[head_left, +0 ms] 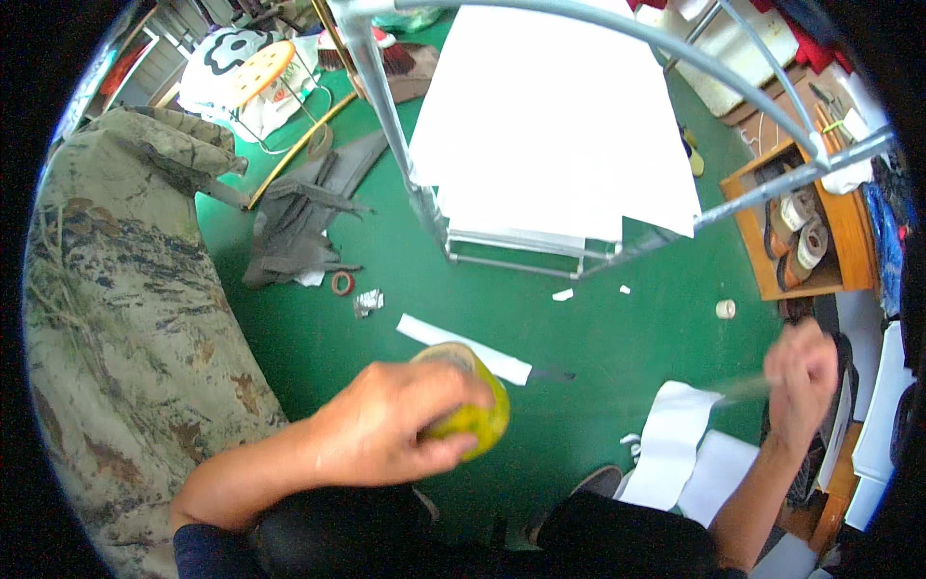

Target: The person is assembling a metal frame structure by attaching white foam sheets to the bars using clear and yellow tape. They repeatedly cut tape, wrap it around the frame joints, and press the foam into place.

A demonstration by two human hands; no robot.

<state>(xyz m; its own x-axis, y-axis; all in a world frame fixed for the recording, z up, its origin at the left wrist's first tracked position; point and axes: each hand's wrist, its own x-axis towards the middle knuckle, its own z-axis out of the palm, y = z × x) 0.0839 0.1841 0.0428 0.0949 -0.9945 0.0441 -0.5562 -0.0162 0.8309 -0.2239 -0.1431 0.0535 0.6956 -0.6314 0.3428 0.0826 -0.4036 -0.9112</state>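
Observation:
A yellow-green roll of tape (pixel 494 410) sits in my left hand (pixel 410 420), whose fingers wrap over its side at the lower middle. Off to the right, my right hand (pixel 801 372) is closed with its fingers pinched together. A thin see-through tape strip (pixel 743 389) runs from its fingers back toward the roll, smeared and faint along the middle. Under the roll a narrow white strip (pixel 453 343) lies on the green floor. Curled white paper pieces (pixel 672 439) lie below the stretched tape.
Ahead stands a grey pipe frame (pixel 381 106) with a large white sheet (pixel 550 116). Camouflage cloth (pixel 125 289) covers the left side. Dark grey fabric (pixel 299 212), a small reddish tape roll (pixel 342 283) and paper scraps lie on the floor. A wooden box (pixel 805 232) stands right, holding rolls.

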